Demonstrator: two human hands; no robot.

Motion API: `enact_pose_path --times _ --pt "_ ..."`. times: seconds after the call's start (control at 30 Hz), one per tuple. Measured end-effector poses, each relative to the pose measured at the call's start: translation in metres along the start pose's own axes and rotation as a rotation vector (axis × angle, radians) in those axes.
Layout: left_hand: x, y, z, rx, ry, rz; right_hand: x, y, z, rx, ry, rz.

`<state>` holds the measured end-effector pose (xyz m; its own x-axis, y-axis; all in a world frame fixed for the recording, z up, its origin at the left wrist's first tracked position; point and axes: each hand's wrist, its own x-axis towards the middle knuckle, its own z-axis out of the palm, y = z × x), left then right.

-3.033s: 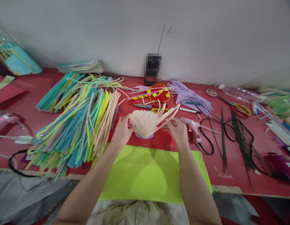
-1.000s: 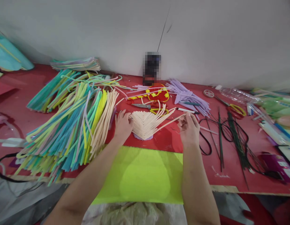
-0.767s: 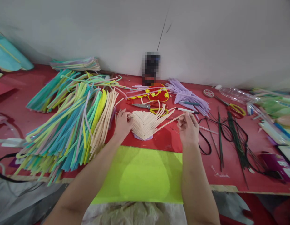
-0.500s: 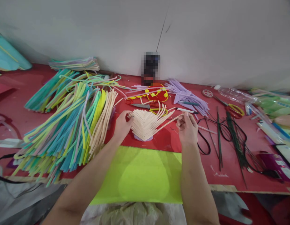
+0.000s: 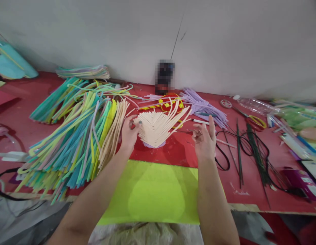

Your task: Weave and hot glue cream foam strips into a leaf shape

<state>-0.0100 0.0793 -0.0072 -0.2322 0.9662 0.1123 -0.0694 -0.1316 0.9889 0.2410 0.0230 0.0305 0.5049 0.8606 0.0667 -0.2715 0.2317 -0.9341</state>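
A leaf-shaped piece of cream pipe cleaners (image 5: 153, 128), laid in a herringbone pattern, is raised slightly above the red table. Its left edge is pinched between the thumb and fingers of my left hand (image 5: 129, 132). Loose cream ends fan out from its upper right side, and a lilac layer (image 5: 154, 145) peeks out along the bottom. Apart from the piece, to its right, my right hand (image 5: 204, 137) is raised with fingers spread and nothing visible in them. A white marker (image 5: 200, 121) lies just behind that hand.
Bundles of coloured pipe cleaners (image 5: 78, 143) cover the left side. Lilac pipe cleaners (image 5: 206, 109), yellow-handled scissors (image 5: 257, 122), dark wire stems (image 5: 257, 153) and a plastic bottle (image 5: 260, 104) lie at the right. A yellow-green sheet (image 5: 158, 194) lies in front. A blurred dark device (image 5: 164, 76) leans against the wall.
My right hand has let go of a cream pipe cleaner end and opened its fingers. My left hand has shifted slightly left with the leaf-shaped piece, which now covers the scissors behind it more.
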Motion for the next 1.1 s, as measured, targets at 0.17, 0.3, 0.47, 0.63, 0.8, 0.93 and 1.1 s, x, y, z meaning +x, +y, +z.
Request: enact_pose_path --times 0.17,0.3,0.47,0.63,0.8,0.93,1.1 --pt "0.004 -0.008 -0.004 0.049 -0.017 -0.060 0.002 0.004 -0.003 0.005 0.003 -0.004" --pt "0.003 -0.010 -0.002 0.212 -0.056 -0.126 0.002 0.005 -0.003 -0.013 0.005 0.004" --pt "0.002 -0.009 -0.002 0.336 -0.087 -0.077 -0.001 0.004 -0.002 -0.054 0.024 -0.001" --pt "-0.002 0.000 -0.005 0.504 -0.100 0.111 -0.003 0.006 -0.001 -0.122 0.041 0.003" --pt "-0.020 0.022 0.001 0.760 -0.207 0.318 -0.007 0.014 0.000 -0.329 -0.015 0.008" --pt "-0.044 0.034 0.007 0.924 -0.560 0.424 -0.016 0.019 0.000 -0.658 -0.220 0.007" --pt "-0.067 0.030 0.002 1.139 -0.834 0.612 -0.030 0.023 0.002 -0.918 -0.475 -0.235"
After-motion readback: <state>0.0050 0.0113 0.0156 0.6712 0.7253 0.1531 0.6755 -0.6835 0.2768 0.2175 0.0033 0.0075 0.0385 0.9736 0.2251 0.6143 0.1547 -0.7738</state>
